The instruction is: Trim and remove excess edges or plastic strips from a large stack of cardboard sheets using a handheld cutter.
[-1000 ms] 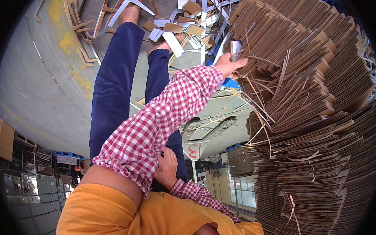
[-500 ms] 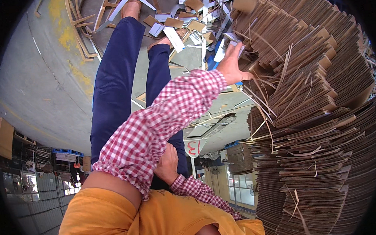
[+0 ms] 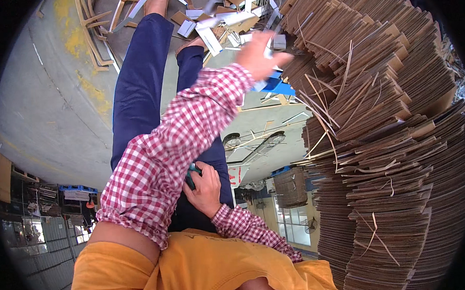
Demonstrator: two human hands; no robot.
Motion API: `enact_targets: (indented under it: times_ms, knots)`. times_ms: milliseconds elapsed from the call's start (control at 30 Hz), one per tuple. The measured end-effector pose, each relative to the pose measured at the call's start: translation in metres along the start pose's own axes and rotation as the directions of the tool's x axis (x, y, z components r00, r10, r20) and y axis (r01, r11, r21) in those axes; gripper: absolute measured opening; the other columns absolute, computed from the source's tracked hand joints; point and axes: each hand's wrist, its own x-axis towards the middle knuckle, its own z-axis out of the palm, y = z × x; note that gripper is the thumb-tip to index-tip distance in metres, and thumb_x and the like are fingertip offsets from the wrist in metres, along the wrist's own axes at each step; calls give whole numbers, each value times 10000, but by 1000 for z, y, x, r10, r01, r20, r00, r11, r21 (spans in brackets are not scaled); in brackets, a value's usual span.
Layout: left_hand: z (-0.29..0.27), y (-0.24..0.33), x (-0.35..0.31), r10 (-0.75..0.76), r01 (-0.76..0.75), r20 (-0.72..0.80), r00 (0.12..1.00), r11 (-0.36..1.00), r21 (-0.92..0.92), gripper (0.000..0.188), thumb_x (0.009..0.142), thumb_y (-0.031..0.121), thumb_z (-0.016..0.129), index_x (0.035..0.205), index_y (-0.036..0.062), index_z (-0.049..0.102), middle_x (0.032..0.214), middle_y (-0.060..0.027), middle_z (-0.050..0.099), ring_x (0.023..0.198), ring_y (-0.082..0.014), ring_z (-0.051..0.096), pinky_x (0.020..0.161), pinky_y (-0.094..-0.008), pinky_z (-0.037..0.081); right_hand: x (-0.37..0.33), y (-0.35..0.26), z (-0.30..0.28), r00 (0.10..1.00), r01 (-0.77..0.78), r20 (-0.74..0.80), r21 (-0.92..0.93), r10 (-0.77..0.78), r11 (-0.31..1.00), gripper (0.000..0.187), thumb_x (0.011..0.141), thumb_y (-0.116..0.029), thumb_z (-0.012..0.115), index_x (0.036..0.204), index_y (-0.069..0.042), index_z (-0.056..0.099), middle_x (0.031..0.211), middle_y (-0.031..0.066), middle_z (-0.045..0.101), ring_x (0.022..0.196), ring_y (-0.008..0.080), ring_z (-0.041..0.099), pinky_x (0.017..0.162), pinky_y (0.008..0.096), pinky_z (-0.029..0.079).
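A person in a red-and-white checked sleeve bends far over beside a tall cardboard stack (image 3: 385, 200), seen from their own head. The stack fills the right side of the view, top to bottom.

What has just changed: the left hand (image 3: 260, 55), which half a second ago reached to the stack's ragged edge, has drawn back toward the legs. It is now apart from the stack, over littered floor — so, it seems, contact with the cardboard is broken for the moment. Its fingers look spread, thumb out toward the stack, but they are blurred; whether they pinch a scrap, I cannot tell. A blue piece (image 3: 275, 85) shows just below that hand.

The right hand (image 3: 206, 190) remains low by the trouser leg (image 3: 212, 161), fingers curled round a teal object (image 3: 192, 172), more of which now shows. The fingers hide most of it; its visible part stands roughly upright in view, and I cannot tell which end is its tip.

The stack's long axis runs up and down the view, bowed by the lens. Its sheet edges lie nearly level low down and slant more higher up — thin loose strips (image 3: 322, 118) poke from its left face toward the person. White and brown scraps (image 3: 207, 37) litter the floor near the feet.
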Motion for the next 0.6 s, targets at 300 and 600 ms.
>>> enact_targets:
  times_ms: [300, 600]
  knots:
    - [62, 107, -51, -242, 314, 202, 949, 675, -668, 345, 816, 174, 595, 1058, -54, 504, 818, -121, 595, 568, -143, 581, 362, -239, 447, -17, 10, 6, 992, -26, 123, -71, 35, 997, 430, 715, -369, 629, 1057, -112, 594, 1099, 125, 552, 1020, 315, 501, 859, 429, 375]
    - [16, 96, -107, 172, 20, 347, 922, 874, -486, 174, 821, 178, 533, 840, 6, 530, 684, -174, 564, 684, -313, 578, 636, -356, 437, -13, 12, 9, 998, 49, 52, -132, -43, 990, 395, 721, -291, 621, 1052, -79, 577, 1050, 132, 560, 995, 316, 508, 856, 400, 376]
